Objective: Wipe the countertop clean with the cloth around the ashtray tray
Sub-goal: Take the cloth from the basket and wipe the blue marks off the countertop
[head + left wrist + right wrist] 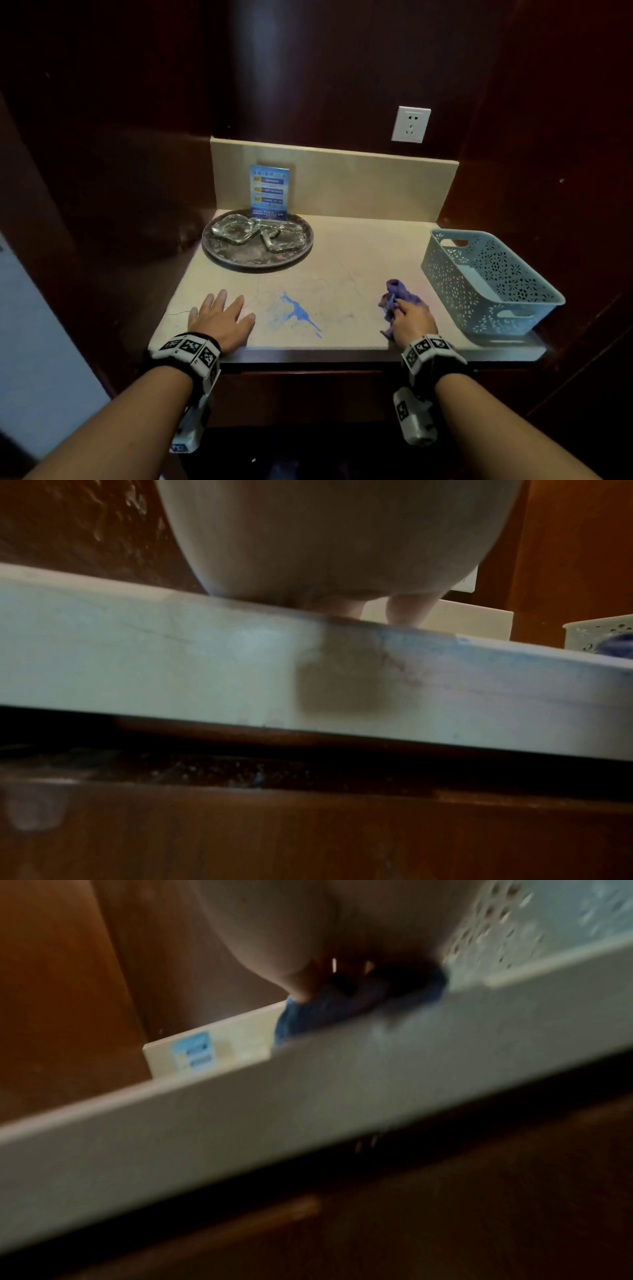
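A beige countertop (342, 260) carries a blue spill (299, 311) near its front edge. At the back left sits a round dark tray (257, 262) holding two glass ashtrays (233, 228). My right hand (411, 317) grips a crumpled purple cloth (397, 291) on the counter, right of the spill; in the right wrist view the cloth (318, 1012) shows blue under my fingers. My left hand (219, 317) lies flat with fingers spread on the counter, left of the spill. The left wrist view shows my palm (342, 547) on the counter's edge (171, 656).
A light blue perforated basket (486, 284) stands at the right, close to the cloth. A blue printed card (269, 192) leans on the backsplash behind the tray. A wall socket (411, 124) sits above. Dark wood panels enclose the counter on both sides.
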Action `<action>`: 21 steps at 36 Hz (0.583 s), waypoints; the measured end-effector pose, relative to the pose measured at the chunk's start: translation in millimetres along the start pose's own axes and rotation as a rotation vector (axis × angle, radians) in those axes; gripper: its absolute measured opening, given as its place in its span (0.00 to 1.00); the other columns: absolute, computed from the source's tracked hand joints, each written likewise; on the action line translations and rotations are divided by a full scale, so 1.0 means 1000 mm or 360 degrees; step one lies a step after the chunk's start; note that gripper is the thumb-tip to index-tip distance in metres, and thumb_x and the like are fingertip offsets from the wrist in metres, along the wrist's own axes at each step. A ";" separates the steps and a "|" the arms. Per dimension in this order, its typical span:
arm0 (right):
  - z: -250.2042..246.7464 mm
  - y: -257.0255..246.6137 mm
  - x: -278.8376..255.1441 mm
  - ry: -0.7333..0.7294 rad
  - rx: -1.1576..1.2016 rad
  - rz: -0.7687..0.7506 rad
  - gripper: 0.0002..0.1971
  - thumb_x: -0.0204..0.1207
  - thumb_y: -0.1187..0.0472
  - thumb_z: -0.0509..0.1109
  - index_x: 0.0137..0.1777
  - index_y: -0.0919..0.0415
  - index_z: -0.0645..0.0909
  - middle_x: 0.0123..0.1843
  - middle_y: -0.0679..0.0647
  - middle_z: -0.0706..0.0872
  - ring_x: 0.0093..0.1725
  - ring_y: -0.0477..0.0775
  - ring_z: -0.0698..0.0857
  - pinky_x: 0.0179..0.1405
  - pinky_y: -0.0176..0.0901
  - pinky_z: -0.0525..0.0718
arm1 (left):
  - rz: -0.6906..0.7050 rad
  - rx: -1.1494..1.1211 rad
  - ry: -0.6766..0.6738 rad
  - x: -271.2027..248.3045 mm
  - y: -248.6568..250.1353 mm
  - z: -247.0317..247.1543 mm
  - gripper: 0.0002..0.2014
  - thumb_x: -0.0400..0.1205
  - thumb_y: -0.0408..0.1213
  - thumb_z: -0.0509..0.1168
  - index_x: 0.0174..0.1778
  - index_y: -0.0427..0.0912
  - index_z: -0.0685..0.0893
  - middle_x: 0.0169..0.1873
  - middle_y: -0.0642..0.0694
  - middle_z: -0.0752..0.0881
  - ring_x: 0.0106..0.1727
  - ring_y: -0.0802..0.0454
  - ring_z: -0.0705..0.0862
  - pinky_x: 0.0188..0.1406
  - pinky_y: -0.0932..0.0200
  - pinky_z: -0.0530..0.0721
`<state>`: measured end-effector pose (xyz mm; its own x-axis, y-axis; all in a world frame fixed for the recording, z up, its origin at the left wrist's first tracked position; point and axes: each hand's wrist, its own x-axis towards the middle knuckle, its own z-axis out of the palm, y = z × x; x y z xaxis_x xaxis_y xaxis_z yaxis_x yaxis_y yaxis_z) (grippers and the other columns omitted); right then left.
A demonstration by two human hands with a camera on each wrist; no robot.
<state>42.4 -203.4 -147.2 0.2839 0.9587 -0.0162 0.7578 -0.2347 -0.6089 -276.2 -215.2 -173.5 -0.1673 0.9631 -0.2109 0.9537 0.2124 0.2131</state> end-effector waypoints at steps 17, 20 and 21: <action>0.084 -0.086 -0.034 -0.0315 -0.0016 -0.0340 0.19 0.82 0.62 0.57 0.71 0.57 0.77 0.75 0.60 0.73 0.76 0.59 0.69 0.75 0.43 0.64 | 0.0002 -0.0001 0.0070 -0.009 -0.040 0.000 0.31 0.84 0.59 0.49 0.84 0.56 0.54 0.86 0.49 0.48 0.86 0.46 0.45 0.84 0.46 0.48; 0.099 -0.106 -0.044 -0.0476 0.0060 -0.0430 0.19 0.82 0.62 0.57 0.71 0.55 0.78 0.75 0.59 0.74 0.75 0.58 0.70 0.72 0.40 0.67 | -0.0012 0.0008 0.0096 -0.011 -0.044 0.002 0.31 0.84 0.59 0.49 0.84 0.56 0.54 0.86 0.49 0.47 0.86 0.46 0.44 0.84 0.46 0.47; 0.101 -0.113 -0.047 -0.0520 0.0091 -0.0443 0.18 0.82 0.63 0.58 0.70 0.56 0.78 0.74 0.59 0.75 0.74 0.58 0.72 0.70 0.38 0.69 | -0.0018 -0.0004 0.0107 -0.012 -0.045 0.002 0.31 0.84 0.59 0.49 0.84 0.56 0.54 0.86 0.49 0.47 0.86 0.46 0.44 0.84 0.47 0.47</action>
<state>-116.1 -205.6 -158.0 -0.1344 0.9869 -0.0897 0.7430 0.0405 -0.6681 -316.2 -236.4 -182.4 -0.1949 0.9695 -0.1485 0.9510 0.2239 0.2134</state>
